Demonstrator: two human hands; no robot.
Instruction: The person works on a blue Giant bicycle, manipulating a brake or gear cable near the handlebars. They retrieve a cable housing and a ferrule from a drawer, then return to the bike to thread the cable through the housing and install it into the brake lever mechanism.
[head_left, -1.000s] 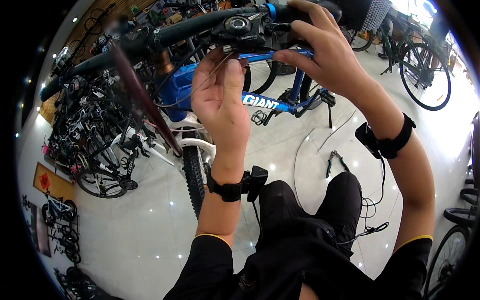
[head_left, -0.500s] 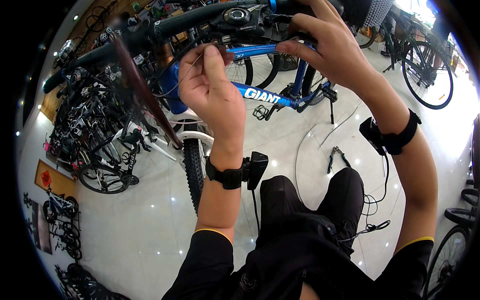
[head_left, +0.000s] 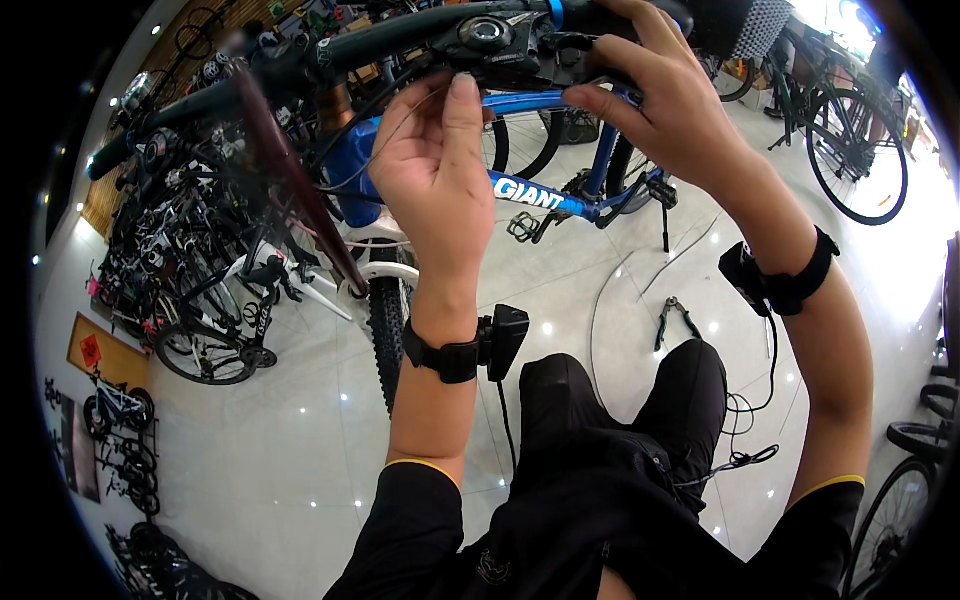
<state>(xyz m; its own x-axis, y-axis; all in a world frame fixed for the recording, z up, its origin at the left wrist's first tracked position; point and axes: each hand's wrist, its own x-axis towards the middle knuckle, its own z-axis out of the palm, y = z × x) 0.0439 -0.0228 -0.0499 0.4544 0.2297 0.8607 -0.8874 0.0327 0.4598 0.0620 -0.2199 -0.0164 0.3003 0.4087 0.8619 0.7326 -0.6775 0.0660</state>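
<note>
My left hand [head_left: 432,175] has its fingers curled and thumb raised beneath the black shifter unit [head_left: 500,45], pinching a thin cable [head_left: 395,135] near the shifter's underside; the fingertips are partly hidden. My right hand [head_left: 672,115] curls over the brake lever [head_left: 572,55] at the right part of the black handlebar [head_left: 375,45], thumb underneath. Below the bar is a blue bicycle frame [head_left: 590,175] with a white front fork [head_left: 395,270]. A dark red bar [head_left: 305,200] slants down at the left, left of my left hand.
Many parked bicycles [head_left: 205,280] crowd the left. A dark bicycle [head_left: 845,140] stands upper right, with a wheel [head_left: 895,530] lower right. Pliers [head_left: 676,320] and a loose length of cable [head_left: 596,330] lie on the floor [head_left: 250,450] by my knees.
Over the last second my left hand has shifted a little left and up, then back right toward the shifter. The handlebar has moved slightly, and my right hand remains on it.
</note>
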